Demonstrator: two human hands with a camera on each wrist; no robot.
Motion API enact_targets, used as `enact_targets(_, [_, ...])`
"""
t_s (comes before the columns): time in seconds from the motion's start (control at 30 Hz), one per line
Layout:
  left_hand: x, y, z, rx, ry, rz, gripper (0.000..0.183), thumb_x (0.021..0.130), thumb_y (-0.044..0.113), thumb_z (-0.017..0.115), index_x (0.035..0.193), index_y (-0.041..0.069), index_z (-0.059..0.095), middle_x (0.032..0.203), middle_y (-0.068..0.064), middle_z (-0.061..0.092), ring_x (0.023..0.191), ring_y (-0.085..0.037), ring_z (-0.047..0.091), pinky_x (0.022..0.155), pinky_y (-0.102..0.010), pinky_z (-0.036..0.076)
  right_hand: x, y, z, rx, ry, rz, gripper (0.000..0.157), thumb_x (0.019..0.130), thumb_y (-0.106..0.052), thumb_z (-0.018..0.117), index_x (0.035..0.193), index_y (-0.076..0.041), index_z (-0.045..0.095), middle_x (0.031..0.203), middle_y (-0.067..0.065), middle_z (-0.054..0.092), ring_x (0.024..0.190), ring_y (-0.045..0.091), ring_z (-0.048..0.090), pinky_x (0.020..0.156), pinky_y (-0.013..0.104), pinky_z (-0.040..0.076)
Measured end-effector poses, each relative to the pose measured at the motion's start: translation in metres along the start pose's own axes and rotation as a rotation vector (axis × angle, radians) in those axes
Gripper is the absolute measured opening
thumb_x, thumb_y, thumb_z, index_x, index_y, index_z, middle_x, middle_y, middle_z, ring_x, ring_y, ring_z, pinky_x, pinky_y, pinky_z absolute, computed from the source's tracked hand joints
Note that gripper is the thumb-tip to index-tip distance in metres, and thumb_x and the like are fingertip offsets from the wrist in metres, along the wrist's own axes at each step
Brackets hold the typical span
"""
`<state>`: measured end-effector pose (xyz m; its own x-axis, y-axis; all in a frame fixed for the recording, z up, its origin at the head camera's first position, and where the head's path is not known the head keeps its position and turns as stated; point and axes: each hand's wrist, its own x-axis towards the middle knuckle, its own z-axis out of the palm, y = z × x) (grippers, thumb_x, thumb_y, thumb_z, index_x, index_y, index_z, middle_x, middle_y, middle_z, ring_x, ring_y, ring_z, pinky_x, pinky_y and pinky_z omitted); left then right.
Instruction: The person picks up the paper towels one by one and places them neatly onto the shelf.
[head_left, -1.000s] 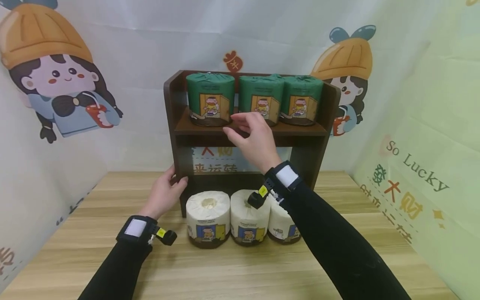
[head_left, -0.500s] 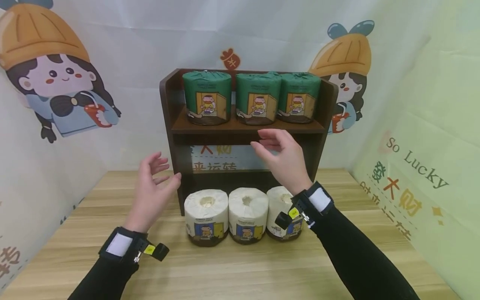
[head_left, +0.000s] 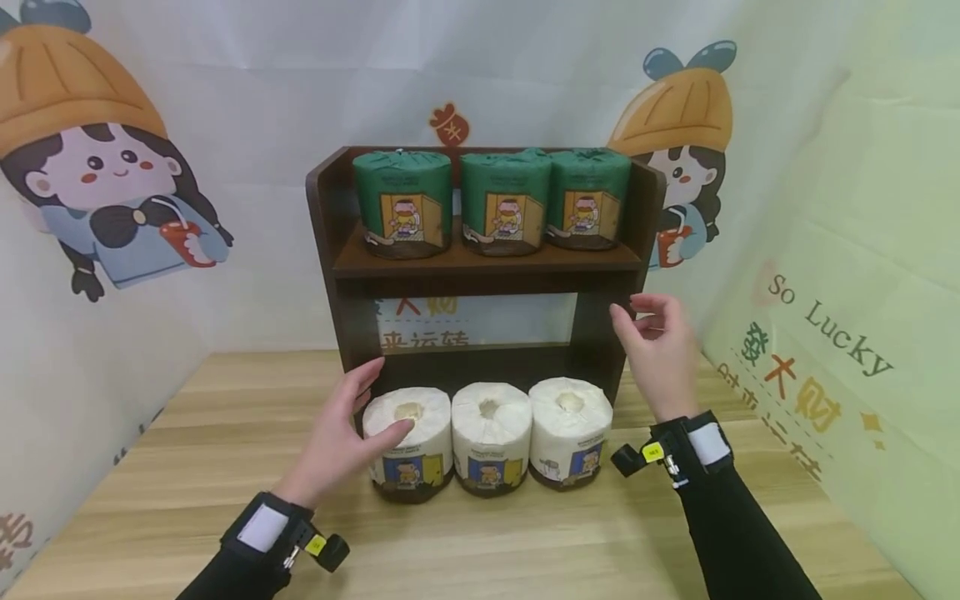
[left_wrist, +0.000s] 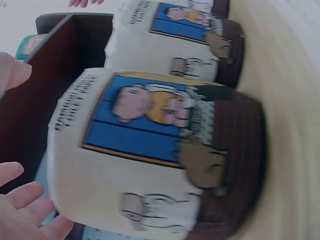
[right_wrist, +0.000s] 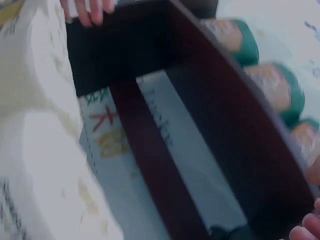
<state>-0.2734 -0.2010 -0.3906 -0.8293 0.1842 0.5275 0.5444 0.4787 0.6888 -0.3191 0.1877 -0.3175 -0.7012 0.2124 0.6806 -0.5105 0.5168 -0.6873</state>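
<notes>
Three white-wrapped toilet paper rolls stand in a row on the table: the left roll (head_left: pixel 408 437), the middle roll (head_left: pixel 491 437) and the right roll (head_left: pixel 570 429). Behind them rises a dark brown shelf (head_left: pixel 487 283). My left hand (head_left: pixel 337 442) is at the left roll, thumb in front of its top and fingers spread by its left side; whether it touches cannot be told. My right hand (head_left: pixel 662 358) hovers right of the shelf and the right roll, fingers loosely bent around nothing. In the left wrist view, the left roll (left_wrist: pixel 150 150) fills the middle, with fingers (left_wrist: pixel 30 210) beside it.
On the shelf's upper board stand three green-wrapped rolls: a left one (head_left: pixel 403 204), a middle one (head_left: pixel 504 204) and a right one (head_left: pixel 588 200). The wooden table (head_left: pixel 480 550) extends in front. Printed cloth walls (head_left: pixel 270 208) enclose the back and sides.
My right hand has moved from before the upper board down and right, past the shelf's side. My left hand let go of the shelf's left side and moved toward the left white roll.
</notes>
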Motion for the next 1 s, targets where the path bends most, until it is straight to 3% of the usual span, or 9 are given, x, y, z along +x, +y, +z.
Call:
enact_targets(0.13, [-0.008, -0.007, 0.008, -0.016, -0.023, -0.047, 0.097, 0.079, 0.032, 0.086, 0.152, 0.006, 0.026, 0.153, -0.009, 0.029, 0.136, -0.025, 0.028, 0.110, -0.055, 0.030, -0.003, 0.023, -0.003, -0.072, -0.015, 0.066, 0.055, 0.093, -0.035, 0.070, 0.132, -0.001, 0.050, 0.122, 0.013, 0.056, 0.092, 0.021, 0.057, 0.077, 0.034, 0.055])
enact_targets(0.33, [-0.018, -0.019, 0.018, -0.031, -0.041, -0.129, 0.114, 0.074, 0.037, 0.089, 0.156, 0.014, 0.014, 0.156, -0.010, 0.021, 0.137, -0.025, 0.025, 0.110, -0.055, 0.030, -0.005, 0.047, 0.005, -0.151, -0.160, 0.093, 0.056, 0.096, -0.032, 0.068, 0.139, 0.000, 0.049, 0.132, 0.019, 0.053, 0.107, 0.032, 0.057, 0.088, 0.051, 0.054])
enact_targets(0.5, [-0.022, -0.027, 0.024, -0.115, -0.059, -0.190, 0.122, 0.073, 0.034, 0.090, 0.157, 0.017, 0.004, 0.156, -0.012, 0.020, 0.134, -0.026, 0.029, 0.110, -0.055, 0.028, -0.007, 0.057, 0.009, -0.178, -0.203, 0.094, 0.041, 0.099, -0.026, 0.064, 0.130, 0.001, 0.057, 0.125, 0.021, 0.060, 0.105, 0.035, 0.060, 0.086, 0.053, 0.054])
enact_targets(0.7, [-0.027, -0.037, 0.023, -0.174, -0.076, -0.254, 0.123, 0.070, 0.030, 0.092, 0.157, 0.018, 0.005, 0.146, -0.016, 0.033, 0.127, -0.026, 0.038, 0.108, -0.053, 0.028, -0.006, 0.062, 0.013, -0.261, -0.198, 0.087, 0.028, 0.102, -0.021, 0.059, 0.121, -0.001, 0.063, 0.109, 0.021, 0.068, 0.093, 0.032, 0.064, 0.077, 0.052, 0.057])
enact_targets(1.0, [-0.028, -0.045, 0.023, -0.162, -0.127, -0.234, 0.122, 0.065, 0.030, 0.095, 0.154, 0.013, 0.013, 0.141, -0.012, 0.041, 0.124, -0.025, 0.042, 0.107, -0.056, 0.030, -0.003, 0.059, 0.013, -0.268, -0.204, 0.109, 0.027, 0.102, -0.018, 0.058, 0.122, -0.001, 0.064, 0.106, 0.022, 0.069, 0.089, 0.032, 0.065, 0.074, 0.052, 0.058])
